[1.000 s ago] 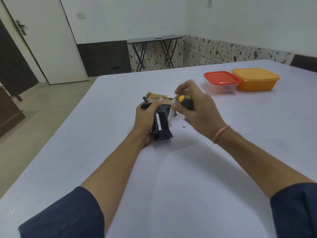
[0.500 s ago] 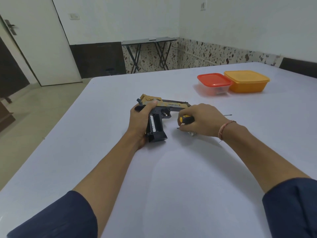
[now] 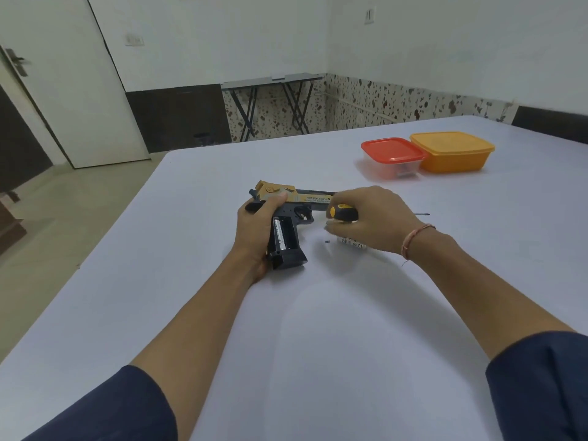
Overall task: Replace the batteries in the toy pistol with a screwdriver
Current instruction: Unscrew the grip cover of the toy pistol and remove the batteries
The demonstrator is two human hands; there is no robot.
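Note:
A tan and black toy pistol [image 3: 294, 206] lies on its side on the white table [image 3: 318, 329]. Its grip compartment is open toward me, with one silver battery [image 3: 279, 233] inside. My left hand [image 3: 257, 230] grips the pistol at the back of the grip, thumb on the slide. My right hand [image 3: 372, 218] holds the screwdriver [image 3: 343, 213], a black and yellow handle with the metal tip poking out past my wrist. A loose battery [image 3: 351, 241] lies on the table under my right hand. A tiny dark screw [image 3: 326, 241] lies beside it.
A clear box with a red lid [image 3: 393, 157] and an orange box [image 3: 451, 152] stand at the back right of the table. The table's left edge runs diagonally beside the floor. A door and a folding table stand at the far wall.
My right hand came down from above the pistol to the table, still holding the screwdriver. A battery now lies under that hand. My left hand kept its hold on the pistol.

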